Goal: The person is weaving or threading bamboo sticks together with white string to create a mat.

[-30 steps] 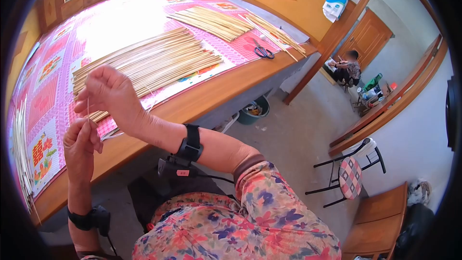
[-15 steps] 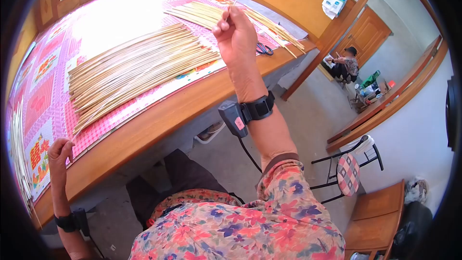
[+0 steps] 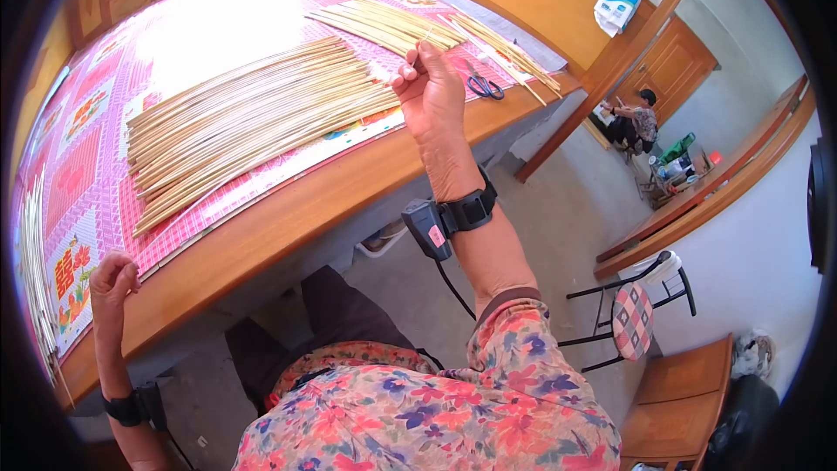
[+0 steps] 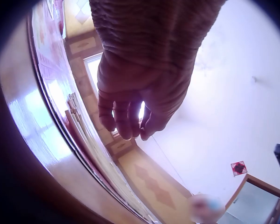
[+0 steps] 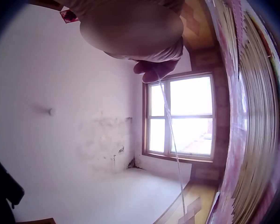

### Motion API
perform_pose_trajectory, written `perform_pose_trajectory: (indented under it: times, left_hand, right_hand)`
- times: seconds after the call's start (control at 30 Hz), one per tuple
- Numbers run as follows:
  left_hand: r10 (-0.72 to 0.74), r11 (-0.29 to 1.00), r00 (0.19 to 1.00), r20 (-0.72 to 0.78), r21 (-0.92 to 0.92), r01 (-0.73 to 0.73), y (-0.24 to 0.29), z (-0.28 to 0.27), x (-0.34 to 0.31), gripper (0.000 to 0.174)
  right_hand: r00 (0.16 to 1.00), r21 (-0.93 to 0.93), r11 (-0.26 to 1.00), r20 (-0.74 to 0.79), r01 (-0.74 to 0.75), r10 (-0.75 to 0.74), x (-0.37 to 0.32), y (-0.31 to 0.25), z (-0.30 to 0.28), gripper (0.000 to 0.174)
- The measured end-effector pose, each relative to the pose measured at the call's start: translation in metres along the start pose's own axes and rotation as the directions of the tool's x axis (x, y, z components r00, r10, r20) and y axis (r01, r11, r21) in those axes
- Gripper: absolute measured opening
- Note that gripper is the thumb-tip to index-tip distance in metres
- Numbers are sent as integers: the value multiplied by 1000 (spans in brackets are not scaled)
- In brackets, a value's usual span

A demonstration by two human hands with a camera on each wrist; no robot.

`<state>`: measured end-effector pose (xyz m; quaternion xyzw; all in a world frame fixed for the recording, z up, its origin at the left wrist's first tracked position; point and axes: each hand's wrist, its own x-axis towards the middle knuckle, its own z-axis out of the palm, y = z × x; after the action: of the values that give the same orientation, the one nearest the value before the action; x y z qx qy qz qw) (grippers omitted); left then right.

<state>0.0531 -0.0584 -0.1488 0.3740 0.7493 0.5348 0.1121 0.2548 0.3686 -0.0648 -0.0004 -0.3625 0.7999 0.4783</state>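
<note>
One thin strand (image 5: 170,116), pinched by the right hand (image 3: 432,96) near the stick row (image 3: 253,126), could snag there if let slack; left hand (image 3: 113,279) curls near the table edge (image 3: 288,218), whether holding anything, cannot tell.

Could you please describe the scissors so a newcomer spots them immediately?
Find the big pink-covered platform. In the head view, the scissors lie between the right hand and the rightmost sticks. Dark and loop-handled, they stand out among straight, pale sticks.
</note>
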Motion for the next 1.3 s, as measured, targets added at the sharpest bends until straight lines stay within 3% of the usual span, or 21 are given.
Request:
perform_pose_trajectory:
  times: [0.47,0.57,0.63,0.7,0.8,0.9,1.0,1.03,1.13,1.17,1.23,1.3]
  left_hand:
    - [25,999,998,-52,39,-23,-3,1,-1,5]
    - [91,990,992,-91,116,-80,9,6,3,5]
    - [255,869,963,-87,458,-189,16,7,5,5]
    - [262,867,960,-94,459,-192,27,14,5,5]
    - [319,818,945,-66,524,-239,38,18,5,5]
    - [301,853,948,-99,473,-222,38,16,6,3]
    - [206,847,976,-69,512,-143,48,12,4,4]
    - [181,883,983,-35,446,-146,42,10,3,4]
    - [-13,948,995,97,317,-19,38,-1,-3,7]
    - [44,946,995,87,318,-69,37,-3,-2,9]
    - [76,939,995,61,331,-92,29,-10,2,11]
    - [134,881,991,-14,460,-113,14,-10,16,13]
  right_hand:
    - [999,5,1000,12,31,-31,5,-4,-3,6]
    - [1000,-2,1000,-2,18,-18,4,-4,0,6]
    - [999,-36,999,13,30,-29,5,-4,1,6]
    - [995,-73,995,80,67,-61,10,-3,-2,5]
    - [998,-82,995,-16,62,-64,13,-2,2,4]
    - [1000,-58,998,-19,20,-21,19,0,-4,8]
    - [997,-79,997,73,0,6,28,1,-15,10]
    - [995,-84,996,101,-6,15,31,-1,-19,11]
    - [953,122,967,237,-223,190,44,-18,-34,11]
    - [920,200,932,319,-301,229,45,-25,-35,12]
    - [911,226,931,366,-286,191,36,-43,-15,9]
    - [898,168,951,405,-259,173,18,-49,16,10]
